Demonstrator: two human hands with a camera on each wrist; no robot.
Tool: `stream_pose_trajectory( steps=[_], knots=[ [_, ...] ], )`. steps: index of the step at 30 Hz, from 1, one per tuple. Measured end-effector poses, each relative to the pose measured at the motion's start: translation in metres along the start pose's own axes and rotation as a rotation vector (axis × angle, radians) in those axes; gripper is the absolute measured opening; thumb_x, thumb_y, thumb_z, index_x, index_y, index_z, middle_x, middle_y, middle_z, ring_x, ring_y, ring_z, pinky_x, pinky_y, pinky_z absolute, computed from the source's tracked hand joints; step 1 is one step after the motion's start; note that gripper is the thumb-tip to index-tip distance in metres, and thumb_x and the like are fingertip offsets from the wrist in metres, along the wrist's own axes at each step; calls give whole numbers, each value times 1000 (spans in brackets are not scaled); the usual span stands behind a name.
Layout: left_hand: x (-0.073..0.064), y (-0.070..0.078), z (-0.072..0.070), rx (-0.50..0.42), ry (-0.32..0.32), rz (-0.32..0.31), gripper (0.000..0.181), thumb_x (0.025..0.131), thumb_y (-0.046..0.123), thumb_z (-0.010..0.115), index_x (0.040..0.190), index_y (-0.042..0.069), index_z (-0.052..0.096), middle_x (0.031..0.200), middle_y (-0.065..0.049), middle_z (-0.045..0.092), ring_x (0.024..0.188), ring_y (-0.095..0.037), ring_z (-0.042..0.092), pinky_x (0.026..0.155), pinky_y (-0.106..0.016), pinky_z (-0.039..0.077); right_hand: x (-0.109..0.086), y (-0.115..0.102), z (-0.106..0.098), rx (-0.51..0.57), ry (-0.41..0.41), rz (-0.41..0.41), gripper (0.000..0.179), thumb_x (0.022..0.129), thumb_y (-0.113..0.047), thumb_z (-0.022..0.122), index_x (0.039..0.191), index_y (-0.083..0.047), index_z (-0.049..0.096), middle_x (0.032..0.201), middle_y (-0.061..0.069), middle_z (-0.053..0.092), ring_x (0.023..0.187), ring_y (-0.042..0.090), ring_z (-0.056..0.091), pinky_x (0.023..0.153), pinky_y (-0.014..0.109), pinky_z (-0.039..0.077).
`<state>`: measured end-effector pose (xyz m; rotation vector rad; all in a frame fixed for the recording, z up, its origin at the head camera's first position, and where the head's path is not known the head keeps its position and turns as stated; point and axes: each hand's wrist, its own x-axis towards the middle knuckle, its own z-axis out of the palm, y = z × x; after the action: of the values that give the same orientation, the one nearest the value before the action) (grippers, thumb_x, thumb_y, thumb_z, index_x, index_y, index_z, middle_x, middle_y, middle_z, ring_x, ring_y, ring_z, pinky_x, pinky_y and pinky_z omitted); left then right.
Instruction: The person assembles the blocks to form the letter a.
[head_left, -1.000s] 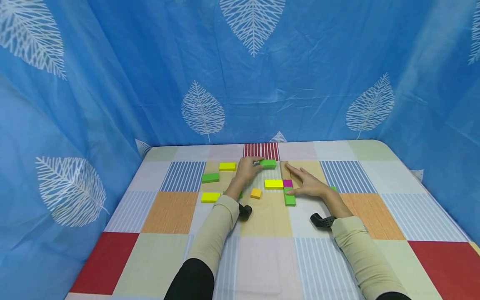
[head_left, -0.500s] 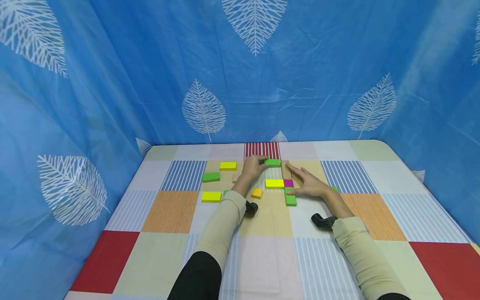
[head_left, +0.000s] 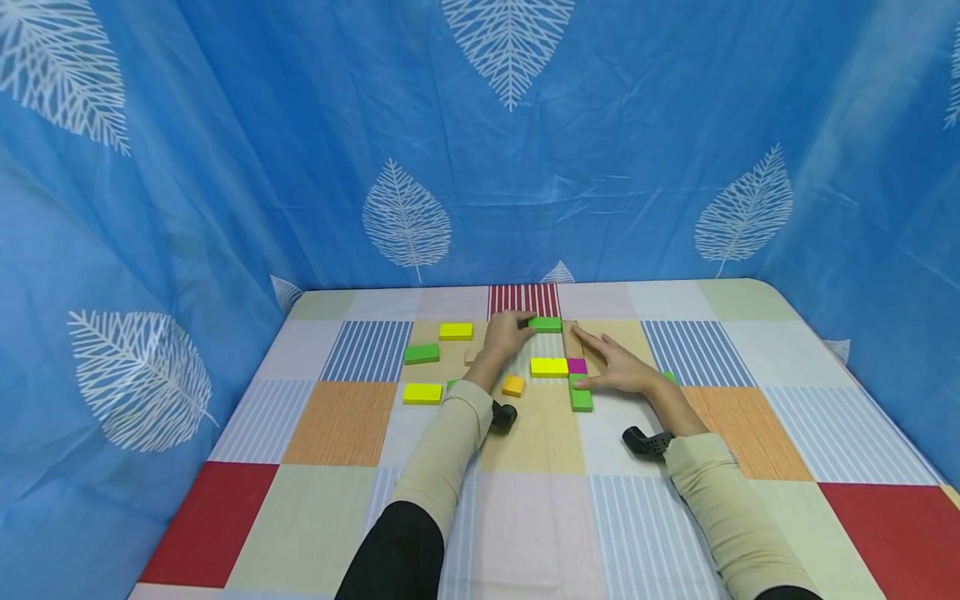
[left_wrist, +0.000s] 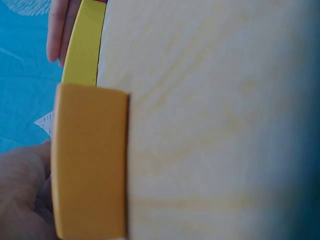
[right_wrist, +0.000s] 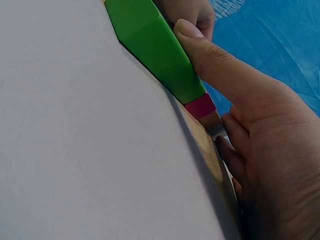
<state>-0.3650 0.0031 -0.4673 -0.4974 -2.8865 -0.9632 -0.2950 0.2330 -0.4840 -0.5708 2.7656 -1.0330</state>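
At the far side of the layout, my left hand (head_left: 506,335) pinches the left end of a green block (head_left: 545,325). That block's right end meets the top of an upright plain wooden block (head_left: 572,339). My right hand (head_left: 618,367) is spread beside this column, index fingertip at the wooden block. Its thumb rests against a lower green block (right_wrist: 155,50). Between these two sits a small magenta block (head_left: 576,367), with a yellow block (head_left: 549,367) running left from it. A small orange block (left_wrist: 90,160) stands large in the left wrist view, hiding part of the left hand.
Loose blocks lie to the left: a yellow one (head_left: 456,332), a green one (head_left: 422,354), another yellow one (head_left: 422,394) and a partly hidden wooden one (head_left: 471,357). Another green block (head_left: 669,377) shows behind the right wrist. A blue leaf-print curtain (head_left: 600,167) encloses the patchwork-covered table (head_left: 525,517).
My left hand has slid the far green block a little to the right, up to the wooden block, and then held there. The right hand has stayed in place.
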Motion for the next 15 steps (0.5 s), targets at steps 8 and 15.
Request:
stream_pose_trajectory(
  steps=[8, 15],
  knots=[
    [0, 4, 0, 25, -12, -7, 37, 87, 21, 65, 123, 19, 61, 120, 2, 61, 112, -16, 54, 92, -28, 45, -1, -1, 0, -1, -1, -4, 105, 68, -51, 76, 149, -27, 14, 152, 9, 17, 134, 49, 3, 99, 70, 10],
    [0, 4, 0, 33, -11, 0, 36, 87, 21, 65, 123, 19, 61, 120, 2, 61, 111, -16, 55, 91, -28, 46, -1, -1, -1, -5, 0, 5, 105, 67, -52, 76, 149, -27, 15, 152, 8, 17, 134, 48, 3, 100, 69, 11]
  ],
)
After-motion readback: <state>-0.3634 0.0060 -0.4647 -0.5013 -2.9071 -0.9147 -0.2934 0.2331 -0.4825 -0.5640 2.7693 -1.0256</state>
